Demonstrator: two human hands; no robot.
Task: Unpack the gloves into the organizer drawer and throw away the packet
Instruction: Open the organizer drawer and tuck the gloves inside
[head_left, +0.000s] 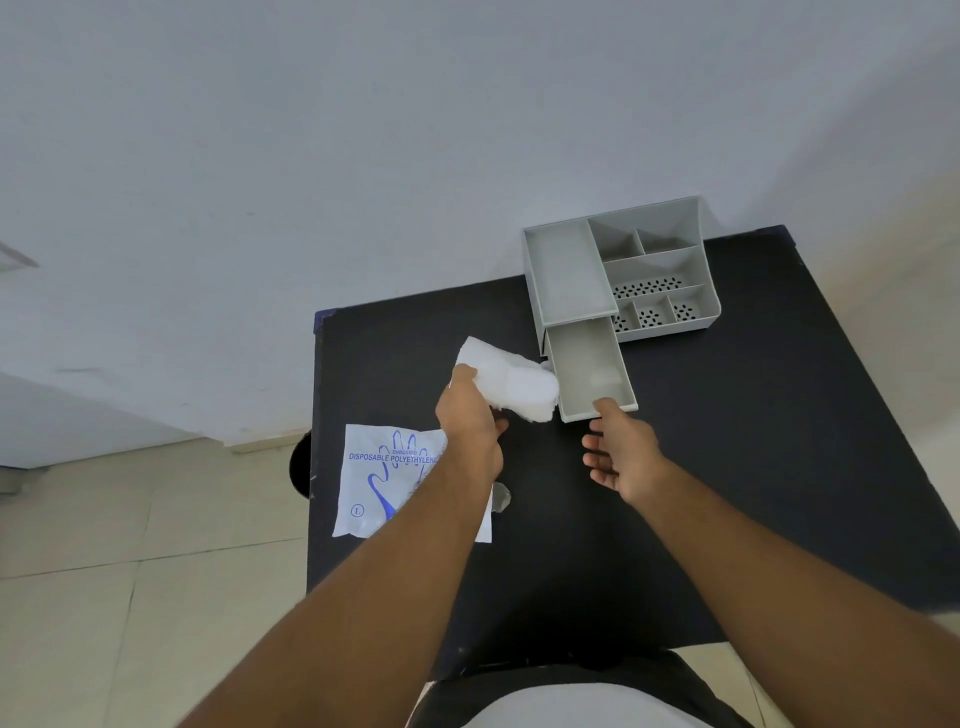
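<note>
My left hand grips a white wad of folded plastic gloves just left of the organizer's drawer, which is pulled out toward me and looks empty. My right hand hovers at the drawer's front edge, thumb touching it, fingers apart and holding nothing. The grey organizer stands at the back of the black table. The flat printed glove packet lies on the table's left side, partly under my left forearm.
A small torn scrap of plastic lies beside the packet. A dark round bin shows at the table's left edge on the tiled floor. A white wall is behind the table.
</note>
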